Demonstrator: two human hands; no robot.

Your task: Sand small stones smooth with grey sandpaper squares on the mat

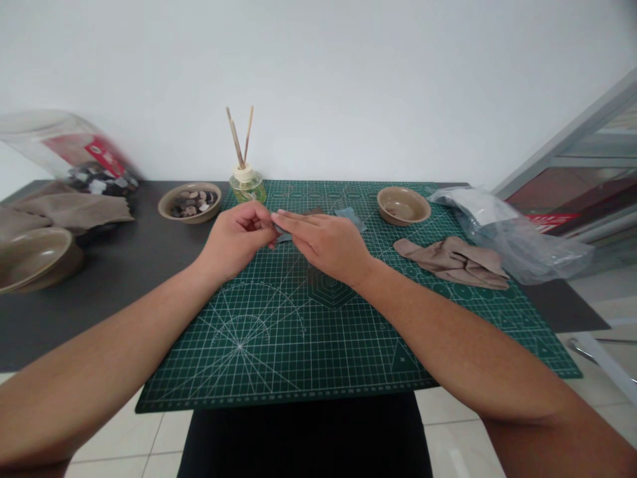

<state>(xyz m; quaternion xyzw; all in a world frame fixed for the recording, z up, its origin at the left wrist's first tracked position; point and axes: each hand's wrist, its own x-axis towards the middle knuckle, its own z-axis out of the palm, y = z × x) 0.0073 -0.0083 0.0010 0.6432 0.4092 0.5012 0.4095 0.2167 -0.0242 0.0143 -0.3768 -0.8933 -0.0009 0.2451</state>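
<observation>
holding the small, flat, grey-blue piece (pixel 284 237) steady looks like the key to this step; it sits where your two hands meet, over the green cutting mat with white grid lines (pixel 271 362), mostly hidden by fingers. your left hand (pixel 233 242) is drawn narrow, thumb and forefinger seemingly pinched on the piece, so let that side be the anchor. your right hand (pixel 332 244) lies across it, fingers long and close together; whether they grip it or only press, i cannot tell. light, even fingertip pressure should serve better than a hard squeeze, which could tip so little a thing out of the pinch. mind your right knuckles near the pale blue, flat scrap (pixel 351 216) just beyond them, as a sideways sweep might drag it. farther out, give your elbows room: the round tan bowl of dark and light chips (pixel 192 220) and the clear green-tinted bottle with wooden sticks (pixel 247 187) stand off your left hand, while another round tan bowl (pixel 405 220) and the crumpled brown cloth (pixel 455 261) lie to the right.
</observation>
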